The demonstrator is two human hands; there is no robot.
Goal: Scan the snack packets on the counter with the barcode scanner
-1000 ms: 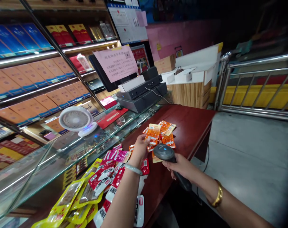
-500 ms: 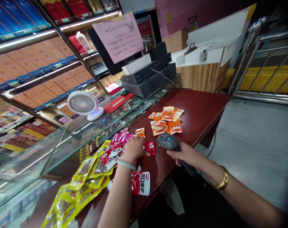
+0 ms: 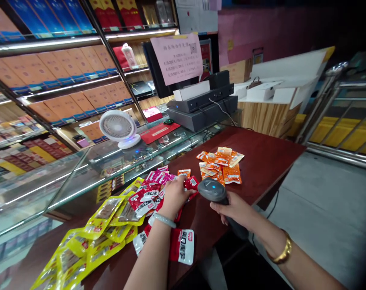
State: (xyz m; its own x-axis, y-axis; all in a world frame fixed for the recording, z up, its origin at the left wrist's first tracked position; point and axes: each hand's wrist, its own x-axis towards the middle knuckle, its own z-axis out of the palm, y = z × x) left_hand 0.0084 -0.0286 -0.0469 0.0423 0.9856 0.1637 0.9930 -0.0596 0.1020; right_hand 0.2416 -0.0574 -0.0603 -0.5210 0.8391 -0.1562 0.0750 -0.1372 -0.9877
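Observation:
My right hand [image 3: 236, 209] is wrapped round the handle of a dark grey barcode scanner [image 3: 212, 190], its head pointing left over the table. My left hand [image 3: 175, 196] has a small red snack packet [image 3: 191, 183] between thumb and fingers; the fingertips are partly hidden. Under and beside this hand lie red-and-white snack packets [image 3: 145, 199] and magenta packets [image 3: 159, 176]. Another red-and-white packet [image 3: 183, 245] lies near the table's front edge, partly behind my left forearm. Yellow snack packets [image 3: 107, 215] are heaped at the left. Orange packets [image 3: 231, 173] form a pile beyond the scanner.
The dark red table [image 3: 261, 157] adjoins a glass display counter [image 3: 95, 165]. On the counter stand a white fan [image 3: 118, 125], a red folder [image 3: 160, 133] and a black cash register unit [image 3: 201, 112]. A metal railing [image 3: 337, 121] stands at the right.
The view has shifted, so the surroundings sit further right and lower. My left hand now has its thumb and fingers on the small red packet, which has tilted. The scanner stays in my right hand.

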